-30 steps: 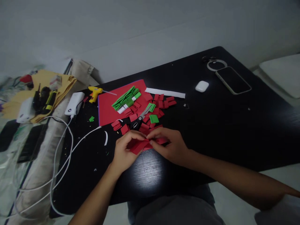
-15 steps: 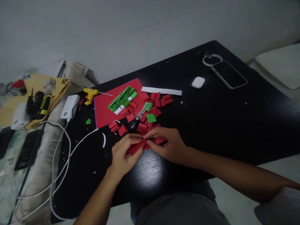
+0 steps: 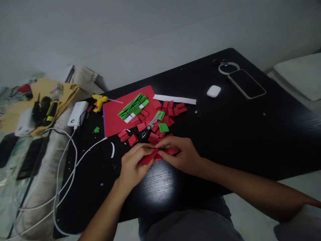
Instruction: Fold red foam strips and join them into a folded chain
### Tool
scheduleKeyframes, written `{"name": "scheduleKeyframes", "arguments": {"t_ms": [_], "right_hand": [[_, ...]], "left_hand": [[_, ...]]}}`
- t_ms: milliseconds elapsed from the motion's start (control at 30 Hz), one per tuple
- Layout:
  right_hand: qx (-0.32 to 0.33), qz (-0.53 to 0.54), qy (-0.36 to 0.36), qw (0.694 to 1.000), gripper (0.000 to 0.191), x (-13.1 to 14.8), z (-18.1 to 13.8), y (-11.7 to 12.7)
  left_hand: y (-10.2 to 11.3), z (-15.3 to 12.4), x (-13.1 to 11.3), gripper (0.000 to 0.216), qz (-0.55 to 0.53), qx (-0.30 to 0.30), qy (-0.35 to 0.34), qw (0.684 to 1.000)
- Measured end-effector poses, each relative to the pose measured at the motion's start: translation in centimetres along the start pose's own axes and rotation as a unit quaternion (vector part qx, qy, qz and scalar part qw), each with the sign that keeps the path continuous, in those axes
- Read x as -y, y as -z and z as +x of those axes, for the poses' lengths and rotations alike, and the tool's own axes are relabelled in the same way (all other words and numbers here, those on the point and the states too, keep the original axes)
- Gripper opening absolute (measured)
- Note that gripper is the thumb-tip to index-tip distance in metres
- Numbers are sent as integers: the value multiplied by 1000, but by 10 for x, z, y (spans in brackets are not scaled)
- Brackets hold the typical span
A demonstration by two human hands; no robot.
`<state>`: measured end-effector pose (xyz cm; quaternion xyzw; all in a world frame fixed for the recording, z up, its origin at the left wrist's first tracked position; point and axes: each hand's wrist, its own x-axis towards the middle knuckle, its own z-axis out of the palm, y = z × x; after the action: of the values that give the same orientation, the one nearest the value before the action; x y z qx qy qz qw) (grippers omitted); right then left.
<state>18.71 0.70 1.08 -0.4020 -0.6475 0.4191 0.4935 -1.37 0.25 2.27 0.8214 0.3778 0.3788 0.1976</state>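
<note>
My left hand (image 3: 132, 165) and my right hand (image 3: 180, 155) meet over the near middle of the black table (image 3: 250, 134). Both are closed in a pinch on one folded red paper piece (image 3: 148, 158), held just above the tabletop. Just beyond my fingers lie black-handled scissors (image 3: 147, 131) among several small red paper pieces (image 3: 173, 109) and a few green ones (image 3: 164, 127). A red sheet (image 3: 114, 115) further back carries a bundle of green folded strips (image 3: 132, 106).
A yellow glue gun (image 3: 99, 100), a white power bank (image 3: 77, 113) and white cables (image 3: 62, 174) sit at the left. A white paper strip (image 3: 175, 99), a white earbud case (image 3: 213, 91), a phone (image 3: 246, 83) and a white ring (image 3: 228, 67) lie further back.
My fingers have shifted slightly on the red piece, pressing it flatter. The rest of the table looks the same apart from small camera movement.
</note>
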Motion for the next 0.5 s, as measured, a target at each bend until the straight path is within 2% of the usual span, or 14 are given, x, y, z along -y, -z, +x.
{"name": "scheduleKeyframes", "arguments": {"t_ms": [300, 500], "right_hand": [[9, 13, -21, 1000, 15, -2, 2, 1], [15, -15, -21, 1000, 15, -1, 4, 3]], "left_hand": [[1, -2, 3, 11, -3, 17, 13, 1000], [-1, -2, 3, 9, -6, 21, 19, 1000]]}}
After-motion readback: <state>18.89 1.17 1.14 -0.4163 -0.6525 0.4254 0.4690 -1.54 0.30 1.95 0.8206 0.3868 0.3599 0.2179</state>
